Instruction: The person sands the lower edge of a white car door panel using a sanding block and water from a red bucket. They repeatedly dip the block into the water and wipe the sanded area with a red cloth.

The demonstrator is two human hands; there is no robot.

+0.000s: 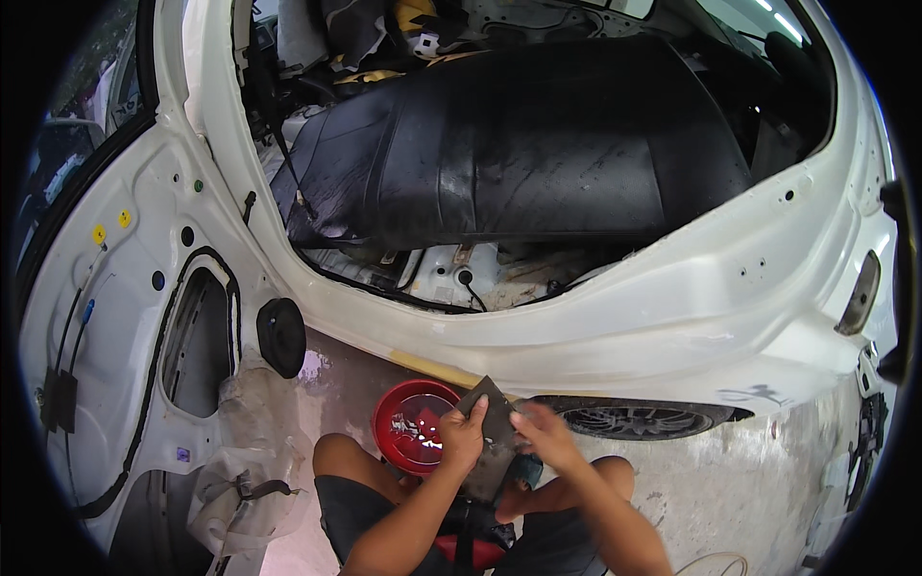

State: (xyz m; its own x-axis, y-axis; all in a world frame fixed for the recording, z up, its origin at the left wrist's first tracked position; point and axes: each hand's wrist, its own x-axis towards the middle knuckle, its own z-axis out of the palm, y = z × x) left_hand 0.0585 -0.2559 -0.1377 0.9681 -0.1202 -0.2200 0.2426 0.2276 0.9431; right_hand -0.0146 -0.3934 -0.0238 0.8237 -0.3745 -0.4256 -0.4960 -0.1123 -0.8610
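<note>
A dark grey sheet that looks like sandpaper (pixel 492 432) is held slanted in front of me, above my lap. My left hand (pixel 464 437) is closed on its left edge, thumb lying on the upper face. Along the right edge of the sheet is my right hand (pixel 547 442), blurred by motion, fingers bent and the tips at the sheet. Whether they grip it I cannot make out. Just left of the sheet stands a red bucket (pixel 381 422) with water in it, partly behind my left hand.
Ahead is a white car body (pixel 615 336) with its doorway open; a black seat (pixel 538 144) lies inside. A stripped door (pixel 125 307) with hanging plastic film (pixel 230 499) spans the left. A wheel (pixel 643 420) sits to the right of my hands.
</note>
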